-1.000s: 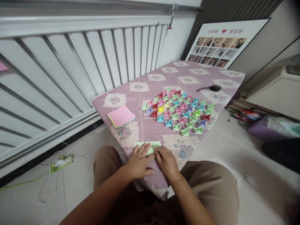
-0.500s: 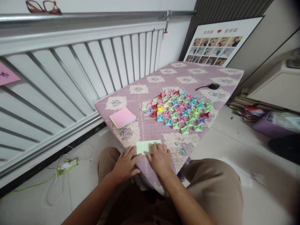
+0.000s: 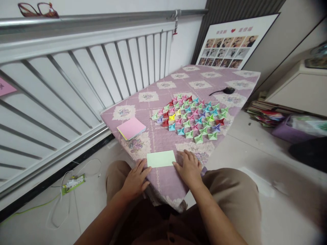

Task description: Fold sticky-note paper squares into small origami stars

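A pale green paper (image 3: 160,159), a long rectangle, lies flat on the patterned tablecloth (image 3: 163,180) near the table's front corner. At its left end, my left hand (image 3: 135,178) rests with fingers spread, fingertips by the lower left corner. My right hand (image 3: 189,167) is at the right end, fingers apart, its thumb at the paper's lower right corner. A stack of square papers (image 3: 131,128), pink on top, lies farther back on the left. Several small folded paper pieces (image 3: 189,117) in green, pink, red, blue and yellow stand in rows behind.
A black object with a short cable (image 3: 228,90) lies at the back right of the table. A white radiator (image 3: 102,68) runs along the left side. Behind the table leans a photo board (image 3: 227,47). On the floor at left is a power strip (image 3: 73,183).
My right hand has slid right, off the middle of the green paper to its right end. My left hand stays at the left end. The whole view has shifted slightly.
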Tool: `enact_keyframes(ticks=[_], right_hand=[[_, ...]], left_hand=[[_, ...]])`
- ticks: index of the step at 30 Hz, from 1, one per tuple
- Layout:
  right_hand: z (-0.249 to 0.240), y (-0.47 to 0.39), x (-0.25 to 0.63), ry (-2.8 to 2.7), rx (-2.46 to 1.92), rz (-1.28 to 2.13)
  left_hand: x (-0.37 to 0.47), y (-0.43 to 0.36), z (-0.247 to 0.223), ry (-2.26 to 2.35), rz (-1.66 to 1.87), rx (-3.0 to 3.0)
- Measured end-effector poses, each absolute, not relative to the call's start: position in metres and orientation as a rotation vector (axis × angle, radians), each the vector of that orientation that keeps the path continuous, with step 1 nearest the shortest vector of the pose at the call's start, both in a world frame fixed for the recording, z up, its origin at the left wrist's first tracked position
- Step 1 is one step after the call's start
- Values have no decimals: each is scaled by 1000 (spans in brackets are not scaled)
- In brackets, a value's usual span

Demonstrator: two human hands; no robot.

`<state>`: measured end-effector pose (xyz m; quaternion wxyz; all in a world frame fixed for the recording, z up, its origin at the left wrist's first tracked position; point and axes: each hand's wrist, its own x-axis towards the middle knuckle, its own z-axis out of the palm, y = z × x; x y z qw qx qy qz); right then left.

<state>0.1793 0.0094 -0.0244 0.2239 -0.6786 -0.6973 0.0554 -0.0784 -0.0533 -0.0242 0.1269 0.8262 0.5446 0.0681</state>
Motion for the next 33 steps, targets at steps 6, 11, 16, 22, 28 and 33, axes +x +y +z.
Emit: enact_keyframes(ticks=[6, 11, 16, 22, 28, 33], right_hand=[[-33, 13, 202, -1805, -1846, 129], [-10, -3, 170, -1925, -1536, 115], [-2, -22, 119, -2228, -1155, 345], [-22, -17, 129, -2196, -1263, 275], [-19, -17, 137, -2194, -1333, 244], [-18, -19, 136, -2213, -1328, 251]], left_hand=[[-79, -53, -26, 1574, 235, 2390], [-78, -53, -25, 1578, 226, 2355], [-79, -54, -19, 1562, 190, 2366], [-87, -59, -14, 1568, 273, 2390], [-78, -49, -3, 1762, 466, 2305], [-56, -28, 9, 1668, 268, 2527]])
